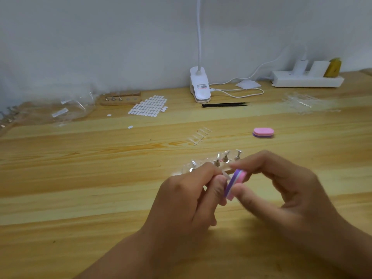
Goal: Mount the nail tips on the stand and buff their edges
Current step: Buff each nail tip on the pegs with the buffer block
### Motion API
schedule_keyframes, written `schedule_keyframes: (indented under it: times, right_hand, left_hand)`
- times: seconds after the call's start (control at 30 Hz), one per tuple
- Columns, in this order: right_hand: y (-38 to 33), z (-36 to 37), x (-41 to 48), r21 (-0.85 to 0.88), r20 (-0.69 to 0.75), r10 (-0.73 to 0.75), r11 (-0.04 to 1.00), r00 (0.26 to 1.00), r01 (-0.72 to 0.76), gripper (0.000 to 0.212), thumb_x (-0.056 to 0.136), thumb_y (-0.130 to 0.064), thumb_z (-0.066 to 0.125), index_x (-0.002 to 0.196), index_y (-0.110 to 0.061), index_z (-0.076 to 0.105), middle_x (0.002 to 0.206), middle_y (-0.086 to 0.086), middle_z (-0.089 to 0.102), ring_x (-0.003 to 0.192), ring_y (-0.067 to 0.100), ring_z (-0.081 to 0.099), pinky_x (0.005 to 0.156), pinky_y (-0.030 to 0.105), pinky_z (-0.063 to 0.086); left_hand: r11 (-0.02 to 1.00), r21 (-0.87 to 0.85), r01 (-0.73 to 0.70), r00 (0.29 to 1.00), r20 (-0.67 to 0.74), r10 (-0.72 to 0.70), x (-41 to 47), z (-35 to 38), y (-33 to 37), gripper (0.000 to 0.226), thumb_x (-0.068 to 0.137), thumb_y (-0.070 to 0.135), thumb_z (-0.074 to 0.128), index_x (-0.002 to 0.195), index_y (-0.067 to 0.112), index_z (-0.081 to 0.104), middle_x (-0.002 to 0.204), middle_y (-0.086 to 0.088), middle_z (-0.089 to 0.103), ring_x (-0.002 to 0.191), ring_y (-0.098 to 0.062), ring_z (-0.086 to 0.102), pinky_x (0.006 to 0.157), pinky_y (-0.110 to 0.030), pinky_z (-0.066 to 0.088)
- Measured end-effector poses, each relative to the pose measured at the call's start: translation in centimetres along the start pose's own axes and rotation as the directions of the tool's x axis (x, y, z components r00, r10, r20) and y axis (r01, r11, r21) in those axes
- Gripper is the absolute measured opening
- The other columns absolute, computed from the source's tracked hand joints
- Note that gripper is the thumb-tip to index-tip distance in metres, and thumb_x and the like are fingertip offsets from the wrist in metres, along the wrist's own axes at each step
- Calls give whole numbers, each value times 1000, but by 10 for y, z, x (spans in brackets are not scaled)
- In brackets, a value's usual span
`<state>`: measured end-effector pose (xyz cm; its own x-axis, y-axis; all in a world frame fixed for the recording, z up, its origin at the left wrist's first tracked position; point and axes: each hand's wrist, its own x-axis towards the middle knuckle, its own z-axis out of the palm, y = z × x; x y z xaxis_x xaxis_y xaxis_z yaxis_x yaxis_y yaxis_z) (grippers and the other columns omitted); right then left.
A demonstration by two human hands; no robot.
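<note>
Pine-look wooden table (80,178), visible grain, matte. Far left: crumpled clear plastic bags (76,105), glossy, with white label strips, print too small to read; I can't make out what's inside. Next, a wooden block holder (120,98) with small metal pegs stood in it. Beside it, a sheet of white oval adhesive tabs (150,106) in rows, a couple of loose tabs near it.

My left hand (181,198) has its fingers curled, thumb and fingertips pinching a clear nail tip (226,175); it's blurred. Behind, a strip of clear nail tips (199,135) lies flat. White plastic clip lamp (200,87) by the wall, with a gooseneck and a sticker with black and red print, unreadable. The clear acrylic stand (213,162) sits just behind my fingers, with metal pegs upright and tilted on it. Black tweezers (225,105) lie near the lamp.

Pink-and-purple foam buffer block (235,183), oval, stands on edge against the nail tip. A second buffer (263,132) lies flat, well apart. My right hand (281,188) grips the buffer block between thumb and index finger, other fingers curled. Far right: clear plastic strips (302,103), a white power strip (308,80), and a yellow plug (334,67) in it.
</note>
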<state>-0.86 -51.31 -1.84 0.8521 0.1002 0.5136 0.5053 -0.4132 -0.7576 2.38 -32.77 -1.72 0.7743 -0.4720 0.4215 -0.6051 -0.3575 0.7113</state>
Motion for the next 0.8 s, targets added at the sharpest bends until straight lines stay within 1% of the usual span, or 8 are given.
schedule_keyframes:
  times: [0.07,0.1,0.2,0.27,0.4,0.5,0.63,0.8]
  right_hand:
    - [1,-2,1,-7,17,18,1000,1000,-18,23,84,-33,68,102,-20,69,93,-5,72,91,21,69,81,37,55]
    - [0,-4,3,36,-28,26,999,999,-25,23,83,-33,68,103,-20,69,93,-3,73,90,20,69,82,35,55]
    - [-2,-14,10,184,-183,43,983,982,-9,27,87,-25,72,110,-14,65,91,0,74,84,15,71,78,17,52]
    - [-2,-18,12,233,-174,71,972,982,-29,31,86,-21,72,112,-10,61,90,2,74,82,13,72,76,13,51]
    - [3,-18,9,183,-17,37,983,999,-33,25,83,-26,70,103,-12,61,90,0,70,85,21,68,83,26,54]
    - [2,-16,7,110,6,2,994,1000,-2,23,83,-26,70,101,-15,62,89,-2,69,84,23,67,82,34,54]
    - [2,-14,8,101,-59,-36,994,998,42,24,84,-27,69,103,-15,61,91,-5,70,87,21,69,84,30,55]
    - [2,-13,7,110,-44,-19,994,999,24,22,83,-28,69,100,-17,60,91,-5,69,88,21,69,84,30,55]
  left_hand:
    - [1000,1,22,1000,6,-22,0,0,-1,20,98,26,47,83,23,60,70,8,65,50,-7,64,55,-35,50]
    - [998,-35,47,999,20,-46,0,0,-1,21,98,26,46,82,23,58,72,7,65,51,-9,66,55,-34,51]
    - [955,-251,159,984,117,-133,0,0,-3,22,99,25,43,83,21,57,82,4,65,60,-17,70,56,-34,53]
    - [920,-347,182,978,159,-133,1,1,-5,18,99,24,45,87,21,59,88,6,62,66,-18,70,57,-36,55]
    - [834,-514,200,978,151,-142,4,2,-10,15,97,17,54,94,21,68,91,5,65,66,-18,69,56,-28,54]
    - [812,-549,198,980,87,-180,5,1,-13,9,91,15,63,94,14,72,87,-5,72,65,-21,71,55,-28,55]
    - [814,-553,178,982,48,-182,4,2,-12,6,88,14,69,91,16,74,82,-7,75,70,-23,74,57,-24,55]
    - [795,-576,190,978,43,-202,3,6,-10,5,88,13,68,88,13,72,80,-6,73,75,-23,74,59,-25,55]
